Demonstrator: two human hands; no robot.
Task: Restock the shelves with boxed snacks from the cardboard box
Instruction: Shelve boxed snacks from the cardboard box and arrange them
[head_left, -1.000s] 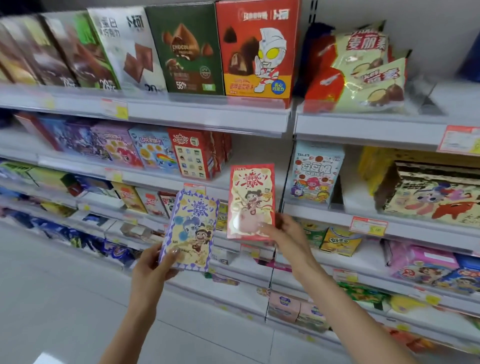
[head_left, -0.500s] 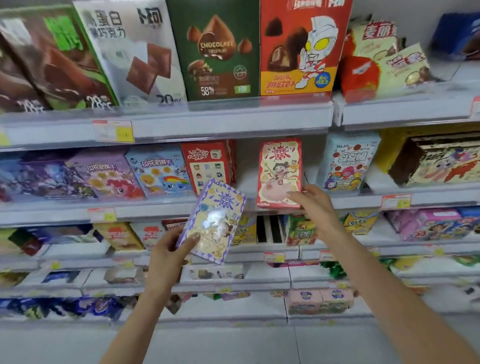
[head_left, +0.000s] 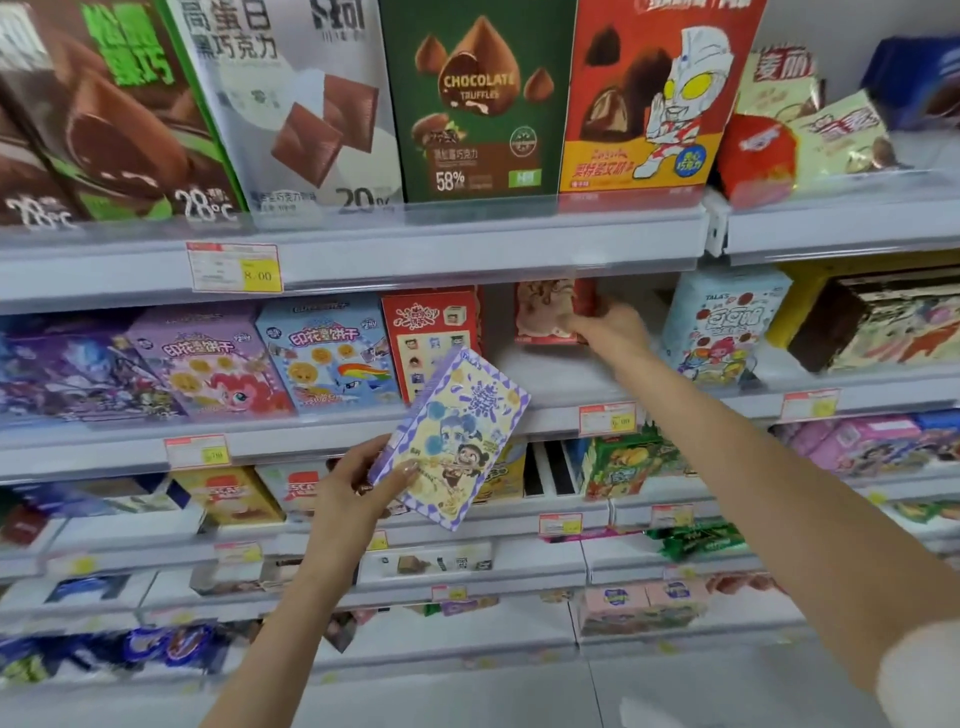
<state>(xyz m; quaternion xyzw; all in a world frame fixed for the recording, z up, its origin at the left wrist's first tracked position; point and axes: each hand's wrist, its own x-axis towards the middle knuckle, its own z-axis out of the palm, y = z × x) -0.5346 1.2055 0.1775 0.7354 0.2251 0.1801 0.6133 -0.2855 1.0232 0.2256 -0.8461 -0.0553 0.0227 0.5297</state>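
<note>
Your right hand (head_left: 615, 330) holds the red box (head_left: 543, 312) behind the shelf (head_left: 550, 374) front edge, near the TALA'S box (head_left: 727, 322); your left hand (head_left: 353, 483) grips the purple box (head_left: 452, 436).

The right hand (head_left: 610, 330) held a red snack box (head_left: 545, 312) upright on the second shelf (head_left: 545, 374), beside a red sticker box (head_left: 431, 338). The left hand (head_left: 353, 493) held a tilted purple snack box (head_left: 452, 441) in front of the shelves.

Red box (head_left: 545, 312) upright on shelf (head_left: 540, 371) (purple box (head_left: 452, 441) tilted)
</note>
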